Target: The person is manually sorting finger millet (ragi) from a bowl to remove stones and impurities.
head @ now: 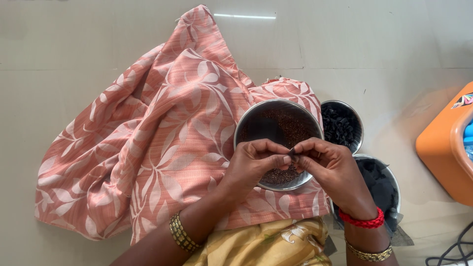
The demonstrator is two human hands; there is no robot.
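Black and small, a pod-like piece (291,153) sits pinched between the fingertips of both hands, directly over the near half of a steel bowl (246,129) that holds fine dark brown seeds (286,128). The left hand (253,165) closes its grip from the left, thumb and forefinger tips pressed on the piece; the right hand (327,165) closes from the right in the same manner. Both grips are nearly shut, holding only this piece. The fingers hide so much of the piece that its long axis cannot be told. Neither hand is nearer; the piece lies at the meeting point of the two.

The bowl rests on the lap, on pink leaf-patterned cloth (148,143) that spreads left across the tiled floor (74,39). Just beside the bowl, to its right and touching or nearly so, a second steel bowl (358,129) holds black pods. Nearer the person on the right, partly behind the right wrist, a third steel vessel (394,180) holds dark black scraps. A red thread band (364,220) and a gold bangle (369,254) sit on the right wrist; a gold bangle (181,235) sits on the left. Yellow cloth (266,244) shows at the bottom edge. An orange plastic container (443,148) stands well apart on the right, with a black cable (456,251) below it.
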